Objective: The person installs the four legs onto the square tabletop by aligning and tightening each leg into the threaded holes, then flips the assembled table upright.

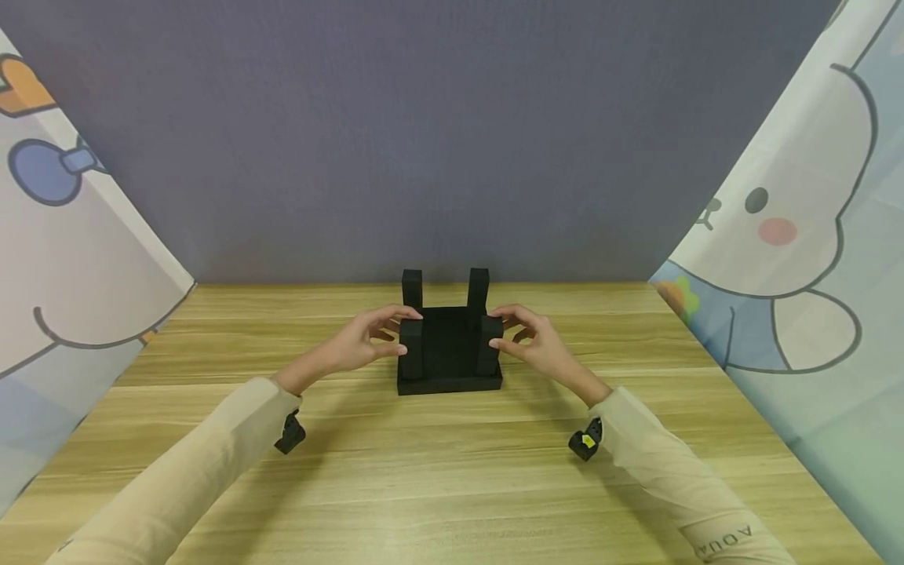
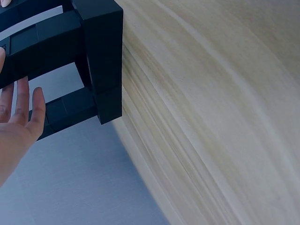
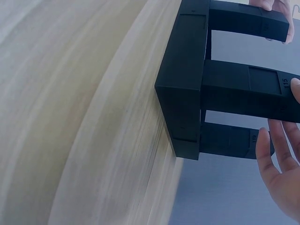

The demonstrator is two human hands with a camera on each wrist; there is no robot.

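A black frame with a square base (image 1: 449, 385) and upright posts at its corners stands on the wooden table. My left hand (image 1: 360, 341) pinches the top of the front left post (image 1: 412, 357), thumb on the near side and fingers beyond. On the other side, my right hand (image 1: 540, 345) grips the front right post (image 1: 488, 357) in the same way. Two rear posts (image 1: 478, 289) rise behind. Seen from the right wrist, the post under my thumb bears small raised digits, and the other fingers (image 3: 277, 140) spread past it.
The wood-grain table (image 1: 452, 471) stretches around the frame. Behind it rises a grey wall panel (image 1: 438, 141). Cartoon-printed fabric (image 1: 798, 196) lines both sides. A small black device (image 1: 585, 441) sits at each wrist.
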